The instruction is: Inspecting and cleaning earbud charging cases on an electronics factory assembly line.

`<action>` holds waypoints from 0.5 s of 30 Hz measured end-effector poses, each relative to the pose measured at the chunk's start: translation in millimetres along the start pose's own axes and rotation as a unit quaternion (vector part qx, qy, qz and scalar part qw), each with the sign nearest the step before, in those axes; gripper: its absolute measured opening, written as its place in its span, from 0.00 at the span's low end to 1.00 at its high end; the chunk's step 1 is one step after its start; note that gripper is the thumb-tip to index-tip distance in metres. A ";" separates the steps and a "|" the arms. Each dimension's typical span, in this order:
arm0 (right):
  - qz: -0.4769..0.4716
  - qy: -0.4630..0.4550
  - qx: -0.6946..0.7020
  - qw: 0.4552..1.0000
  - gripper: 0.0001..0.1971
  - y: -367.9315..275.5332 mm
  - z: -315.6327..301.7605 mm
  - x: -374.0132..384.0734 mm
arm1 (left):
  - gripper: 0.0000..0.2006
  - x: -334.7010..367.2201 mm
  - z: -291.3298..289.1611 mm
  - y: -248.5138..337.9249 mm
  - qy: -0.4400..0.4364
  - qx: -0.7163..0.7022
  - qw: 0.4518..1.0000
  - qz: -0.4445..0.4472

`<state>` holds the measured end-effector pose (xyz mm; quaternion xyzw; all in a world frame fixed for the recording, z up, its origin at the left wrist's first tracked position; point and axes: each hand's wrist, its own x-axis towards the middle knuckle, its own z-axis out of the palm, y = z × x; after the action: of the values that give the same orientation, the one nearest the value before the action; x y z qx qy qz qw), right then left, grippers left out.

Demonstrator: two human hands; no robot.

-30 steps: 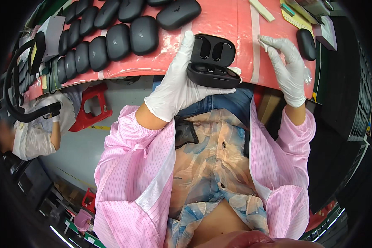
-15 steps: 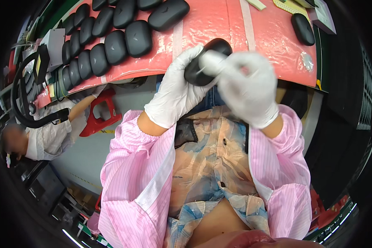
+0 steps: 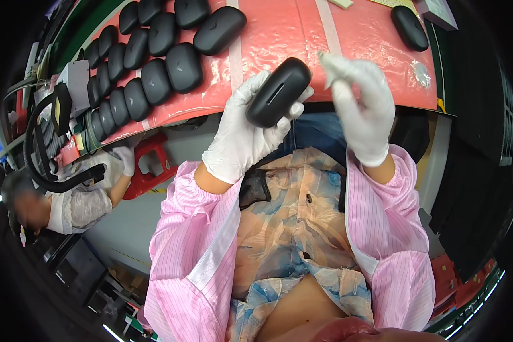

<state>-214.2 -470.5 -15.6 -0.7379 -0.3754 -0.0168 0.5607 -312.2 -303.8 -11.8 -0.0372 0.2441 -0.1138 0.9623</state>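
Note:
A black rounded oblong case (image 3: 279, 94) with a narrow slot in its upper face lies tilted in my left hand (image 3: 239, 125). The white-gloved fingers wrap round its underside and edges. To the right and apart from the case, my white-gloved right hand (image 3: 365, 105) is raised over the table's near edge. Its thumb and forefinger come together in a pinch. A small pale tip (image 3: 323, 60) sticks out past them; whether it is a cloth or loose glove fabric cannot be made out.
Several similar black cases (image 3: 157, 82) stand in rows on the pink-covered table (image 3: 279, 34) at the left. Another black case (image 3: 409, 28) lies at the far right. A black curved arm (image 3: 31, 137), a red stool (image 3: 151, 165) and another person (image 3: 85, 202) are at the left.
My right hand has moved off the case, rightward. The case has turned in my left hand and now shows its slot. The view has shifted slightly.

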 end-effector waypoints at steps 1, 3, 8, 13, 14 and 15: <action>-0.109 -0.046 -0.017 0.993 0.18 -8.0 0.7 0.6 | 0.22 -1.9 5.1 -4.3 0.097 0.071 0.992 0.043; -0.155 -0.142 -0.106 0.972 0.18 -22.7 5.2 4.9 | 0.19 -0.9 9.5 -7.2 0.232 0.153 0.959 0.059; -0.036 -0.028 -0.068 0.997 0.17 -2.6 6.4 5.5 | 0.24 1.1 -7.5 -1.8 -0.026 0.094 0.995 -0.030; 0.220 0.059 0.268 0.936 0.16 -4.0 7.5 7.3 | 0.33 -5.0 8.0 -12.7 -0.035 0.325 0.934 0.146; 0.219 0.062 0.267 0.936 0.16 -5.0 3.4 6.6 | 0.35 -2.8 2.8 -12.6 -0.015 0.439 0.866 0.239; 0.308 0.028 0.319 0.896 0.17 -3.4 -3.1 4.8 | 0.37 -0.6 -2.4 -12.9 0.005 0.539 0.776 0.327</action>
<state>-211.5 -470.2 -9.6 -0.5970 -0.0982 0.2566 0.7537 -316.4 -316.3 -12.0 0.5706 0.1449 0.0942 0.8029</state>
